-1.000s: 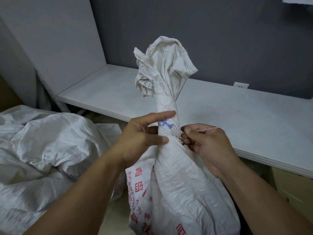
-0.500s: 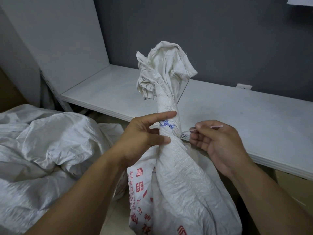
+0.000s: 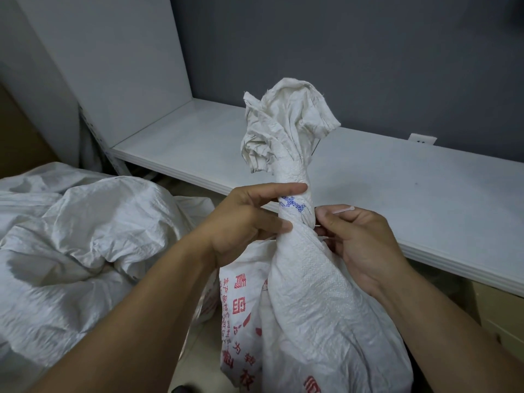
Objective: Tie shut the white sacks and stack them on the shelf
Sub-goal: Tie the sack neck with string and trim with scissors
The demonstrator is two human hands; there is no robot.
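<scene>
Gripping the twisted neck of a white sack that stands upright in front of the shelf, a person's left hand curls thumb and fingers round the bunched cloth. The right hand, closer to the shelf's edge, pinches a thin plastic tie. A second sack lies crumpled below the shelf's left end.
</scene>
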